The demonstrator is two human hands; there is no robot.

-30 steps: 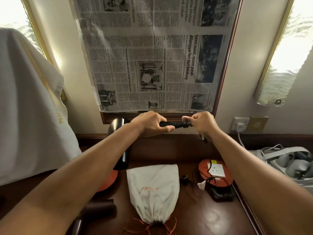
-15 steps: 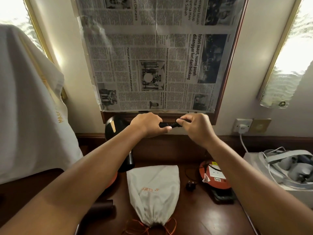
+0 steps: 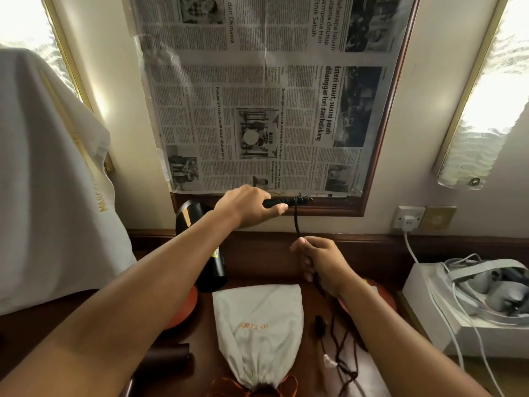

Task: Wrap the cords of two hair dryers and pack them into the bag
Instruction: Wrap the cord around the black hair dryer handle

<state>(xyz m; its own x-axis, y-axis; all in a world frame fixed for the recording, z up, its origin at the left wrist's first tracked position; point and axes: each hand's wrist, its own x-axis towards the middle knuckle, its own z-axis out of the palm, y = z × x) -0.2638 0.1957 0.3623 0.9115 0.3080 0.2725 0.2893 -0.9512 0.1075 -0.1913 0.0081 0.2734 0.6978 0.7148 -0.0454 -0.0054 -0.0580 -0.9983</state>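
Observation:
My left hand (image 3: 247, 206) grips the black handle of a black hair dryer (image 3: 200, 245), held in the air with its barrel hanging down to the left. A few cord turns sit at the handle's end. The dark cord (image 3: 296, 223) drops from there to my right hand (image 3: 320, 257), which pinches it below the handle; the rest trails down onto the table with its plug (image 3: 320, 325). A white drawstring bag (image 3: 264, 333) with orange ties lies flat on the dark wooden table (image 3: 369, 373). A second dark dryer (image 3: 169, 353) shows partly at lower left under my arm.
An orange round object (image 3: 183, 308) lies under my left forearm and another (image 3: 380, 296) behind my right wrist. A white box with a headset and cables (image 3: 483, 290) stands at the right. A wall socket with a white plug (image 3: 408, 222) and a newspaper-covered mirror (image 3: 272, 96) are behind.
My right hand left the handle's end and dropped down along the cord, now pinching it lower. The left hand stays on the handle.

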